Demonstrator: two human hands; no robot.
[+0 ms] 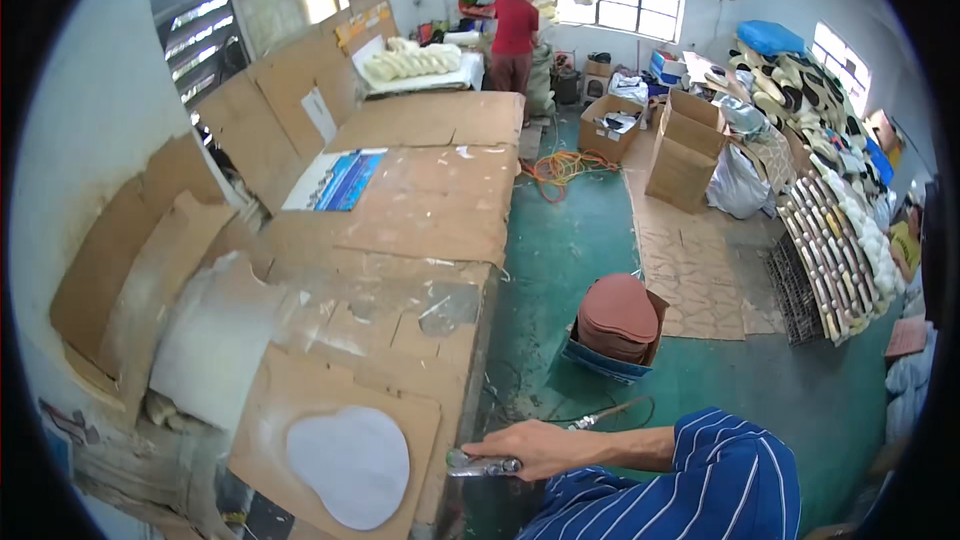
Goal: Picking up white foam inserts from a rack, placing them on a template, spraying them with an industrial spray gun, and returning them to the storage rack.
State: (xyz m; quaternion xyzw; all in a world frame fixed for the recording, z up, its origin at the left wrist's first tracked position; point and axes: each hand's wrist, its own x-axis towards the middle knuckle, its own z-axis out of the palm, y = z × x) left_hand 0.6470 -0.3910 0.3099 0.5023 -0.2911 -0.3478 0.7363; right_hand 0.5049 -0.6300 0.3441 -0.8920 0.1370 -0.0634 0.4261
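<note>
My right hand (535, 447) is closed around a silver spray gun (483, 465) at the table's right edge. An air hose (622, 407) with a metal fitting shows just behind that hand. To the left of the gun, apart from it, a pale rounded sheet (352, 467), narrower in its middle, lies flat on a brown cardboard panel (272, 395). My left hand is out of sight.
A cardboard-covered worktable (420, 205) runs away along the left wall. On the green floor at right stands a box (607, 365) of stacked reddish-brown pads (618, 308). Farther off are an orange hose (565, 170), cartons (685, 150), piled soles (800, 100) and a person in red (513, 25).
</note>
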